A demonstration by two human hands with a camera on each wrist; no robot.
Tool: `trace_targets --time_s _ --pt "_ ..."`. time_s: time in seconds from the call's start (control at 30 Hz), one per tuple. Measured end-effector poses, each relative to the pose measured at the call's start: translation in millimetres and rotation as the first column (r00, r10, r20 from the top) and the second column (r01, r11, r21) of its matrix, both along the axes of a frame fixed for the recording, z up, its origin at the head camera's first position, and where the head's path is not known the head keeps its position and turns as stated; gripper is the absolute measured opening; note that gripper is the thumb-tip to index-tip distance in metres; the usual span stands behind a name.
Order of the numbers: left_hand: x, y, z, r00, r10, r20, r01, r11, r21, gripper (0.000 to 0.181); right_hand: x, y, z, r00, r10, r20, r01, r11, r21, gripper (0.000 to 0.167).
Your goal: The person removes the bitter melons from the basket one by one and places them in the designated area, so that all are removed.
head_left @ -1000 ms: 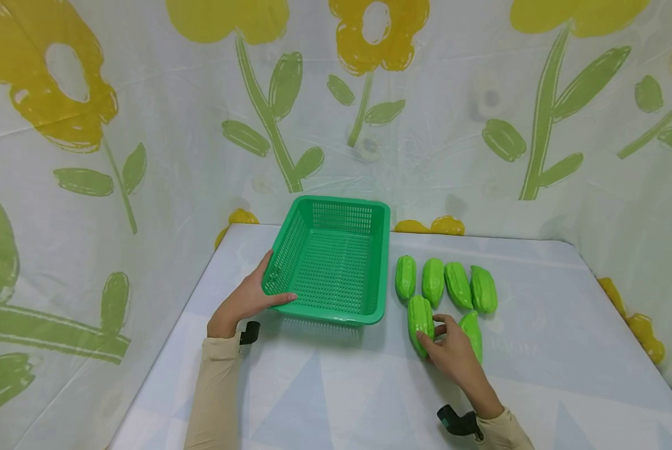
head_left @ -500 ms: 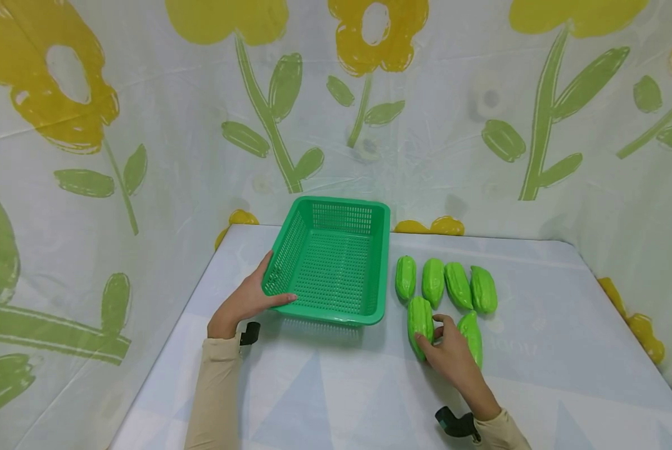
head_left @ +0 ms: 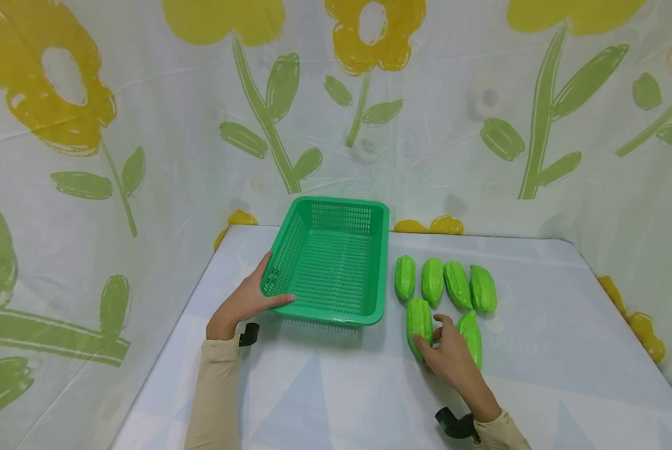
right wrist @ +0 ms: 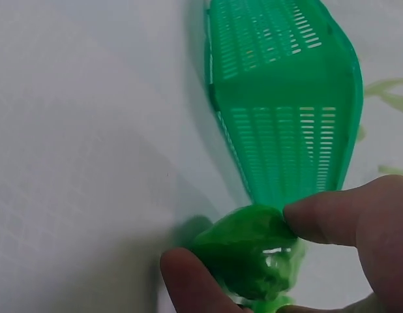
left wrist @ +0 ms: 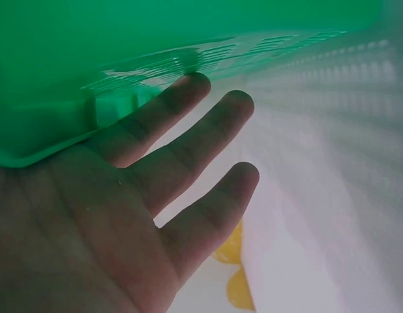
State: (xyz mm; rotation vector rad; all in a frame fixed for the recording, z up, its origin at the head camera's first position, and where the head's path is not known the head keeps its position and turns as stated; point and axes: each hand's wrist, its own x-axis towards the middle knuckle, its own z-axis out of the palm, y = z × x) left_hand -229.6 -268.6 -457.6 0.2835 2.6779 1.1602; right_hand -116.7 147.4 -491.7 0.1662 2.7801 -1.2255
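Observation:
My left hand (head_left: 248, 301) holds the near left corner of a green plastic basket (head_left: 324, 315), thumb over the rim and fingers against the outer side. In the left wrist view three fingers (left wrist: 188, 153) extend under the basket's wall. My right hand (head_left: 454, 355) pinches a glossy, ridged green star fruit (head_left: 419, 324) between thumb and fingers. Seen from the right wrist, the fingertips touch this star fruit (right wrist: 250, 248) from two sides. It lies to the right of the basket, in front of a row of similar star fruits (head_left: 432, 283).
Another star fruit (head_left: 471, 337) lies just right of my right hand, partly hidden behind it. The table (head_left: 561, 325) has a pale cloth with blue triangles. A flower-printed curtain (head_left: 437, 125) encloses the back and sides.
Hardly anything differs. Both hands, the basket and the star fruits keep their places, apart from a slight shift of the whole head view.

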Motion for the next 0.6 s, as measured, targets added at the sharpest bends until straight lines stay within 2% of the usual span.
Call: trace_targets --time_s 0.37,0.6 --pt "0.0 -0.4 0.3 1.000 -0.003 -0.006 0.003 1.000 0.006 0.127 1.8 0 4.8 0.999 0.000 0.040 0.003 0.998 -0.066 0.080" --pt "2.1 -2.4 -1.1 0.999 -0.006 -0.043 0.006 1.000 -0.004 0.125 3.1 4 25.7 0.999 -0.004 0.040 0.007 0.996 -0.093 0.080"
